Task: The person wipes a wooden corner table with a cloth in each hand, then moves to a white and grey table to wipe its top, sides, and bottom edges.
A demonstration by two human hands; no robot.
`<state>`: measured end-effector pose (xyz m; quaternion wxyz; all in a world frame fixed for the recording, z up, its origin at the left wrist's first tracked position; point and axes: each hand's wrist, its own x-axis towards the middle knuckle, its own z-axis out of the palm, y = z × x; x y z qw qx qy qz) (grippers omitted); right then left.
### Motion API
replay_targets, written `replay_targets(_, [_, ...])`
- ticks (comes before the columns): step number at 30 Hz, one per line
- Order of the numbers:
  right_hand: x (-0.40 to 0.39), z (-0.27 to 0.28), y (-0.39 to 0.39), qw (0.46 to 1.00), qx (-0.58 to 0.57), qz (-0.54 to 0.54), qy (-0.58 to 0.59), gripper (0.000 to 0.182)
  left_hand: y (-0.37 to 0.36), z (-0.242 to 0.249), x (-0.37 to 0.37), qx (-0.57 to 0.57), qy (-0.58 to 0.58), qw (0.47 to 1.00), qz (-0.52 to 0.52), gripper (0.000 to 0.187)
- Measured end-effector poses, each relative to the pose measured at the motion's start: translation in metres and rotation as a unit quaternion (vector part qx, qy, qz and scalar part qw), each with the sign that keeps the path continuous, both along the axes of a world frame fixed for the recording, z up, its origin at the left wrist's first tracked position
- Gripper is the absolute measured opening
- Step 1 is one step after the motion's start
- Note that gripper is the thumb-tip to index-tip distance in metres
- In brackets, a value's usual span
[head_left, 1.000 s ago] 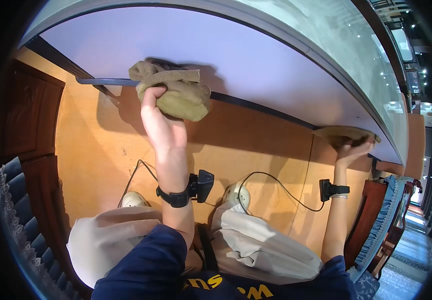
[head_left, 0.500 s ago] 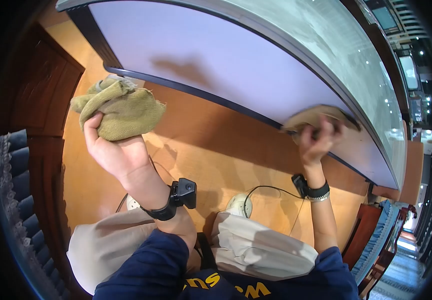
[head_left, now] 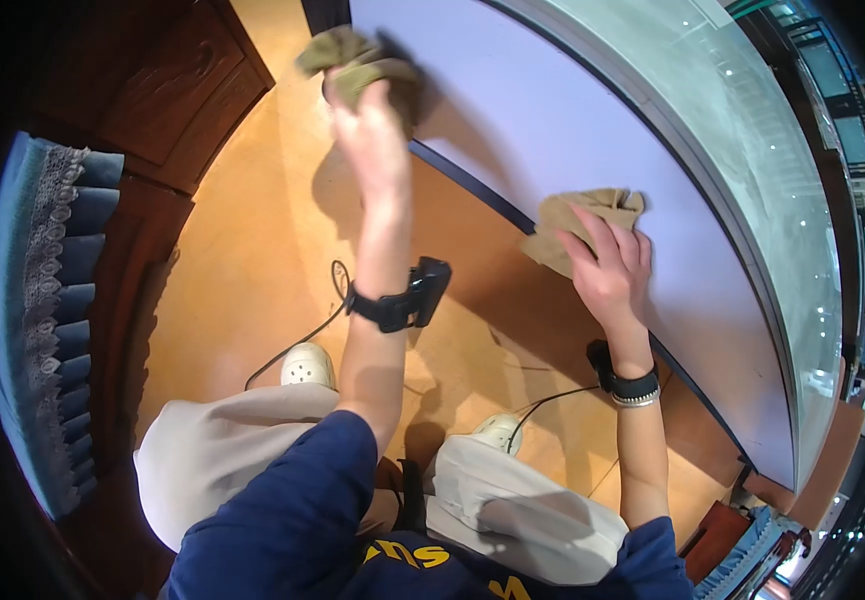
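Observation:
An olive-green cloth (head_left: 377,75) is bunched in my left hand (head_left: 370,140), up at the left end of the pale panel (head_left: 552,105); both are blurred by motion. The cloth overlaps the panel's dark side edge. Against the panel's lower part, my right hand (head_left: 607,265) presses a brown cloth (head_left: 562,220), its fingers bent over the fabric and a loose corner sticking out to the left. A dark frame strip (head_left: 472,190) runs along the panel's bottom edge.
A glass top (head_left: 712,110) lies above the panel. Dark wooden cabinetry (head_left: 167,90) and a blue ruffled, lace-trimmed cloth cover (head_left: 42,330) stand on the left. Black cables (head_left: 297,345) trail near my light shoes (head_left: 307,367) on the tan floor.
My left hand has carried the olive cloth up and right to the panel's left end. My right hand has shifted slightly left, its cloth now flatter on the panel. The view has turned.

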<state>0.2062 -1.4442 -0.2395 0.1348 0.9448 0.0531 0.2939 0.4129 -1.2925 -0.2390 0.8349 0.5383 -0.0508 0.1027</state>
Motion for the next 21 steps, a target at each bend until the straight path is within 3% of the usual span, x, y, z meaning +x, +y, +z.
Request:
replay_targets(2, [-0.015,-0.010,-0.006,0.999,0.038,0.009,0.032,0.019,-0.019,0.002,-0.019,0.170,-0.013,0.985,0.028,0.047])
replay_targets(5, [-0.033,-0.032,-0.020,0.998,0.042,0.033,0.027,0.008,-0.050,0.003,-0.076,0.211,-0.104,0.972,-0.011,0.054])
replay_targets(7, [-0.047,-0.050,-0.028,1.000,-0.001,0.011,0.023,0.018,-0.063,0.007,-0.130,0.223,-0.157,0.960,-0.068,0.051])
replay_targets(8, [-0.051,-0.065,-0.039,0.998,0.031,0.050,-0.024,0.029,-0.067,0.007,-0.153,0.224,-0.177,0.952,-0.114,0.050])
replay_targets(10, [-0.059,-0.089,-0.042,0.999,0.034,0.031,-0.004,0.030,-0.065,0.010,-0.188,0.242,-0.164,0.931,-0.220,0.049])
replay_targets(13, [-0.077,-0.116,-0.048,0.997,0.040,-0.042,0.052,0.033,-0.066,-0.003,-0.209,0.257,-0.122,0.923,-0.259,0.048])
replay_targets(15, [-0.086,-0.135,-0.064,0.992,0.033,-0.099,0.077,0.034,-0.067,-0.016,-0.199,0.287,-0.112,0.927,-0.215,0.052])
replay_targets(16, [-0.086,-0.153,-0.070,0.897,0.437,-0.045,0.052,0.032,-0.067,-0.023,-0.189,0.282,-0.108,0.932,-0.202,0.056])
replay_targets(17, [-0.070,-0.106,-0.046,0.994,0.096,-0.023,-0.036,0.032,-0.066,-0.037,-0.183,0.295,-0.115,0.937,-0.149,0.058])
replay_targets(18, [-0.066,-0.109,-0.041,0.996,0.005,-0.088,-0.014,0.025,-0.065,-0.046,-0.172,0.303,-0.124,0.940,-0.094,0.060])
replay_targets(19, [-0.058,-0.086,-0.031,0.992,-0.102,-0.072,-0.020,0.014,-0.061,-0.042,-0.151,0.326,-0.085,0.938,-0.078,0.059])
replay_targets(20, [-0.059,-0.092,-0.032,0.993,-0.108,-0.054,-0.006,0.008,-0.059,-0.033,-0.122,0.279,0.013,0.954,-0.110,0.061])
replay_targets(21, [-0.061,-0.091,-0.031,0.994,-0.097,-0.040,0.024,0.007,-0.050,-0.021,-0.103,0.206,-0.003,0.976,-0.066,0.053])
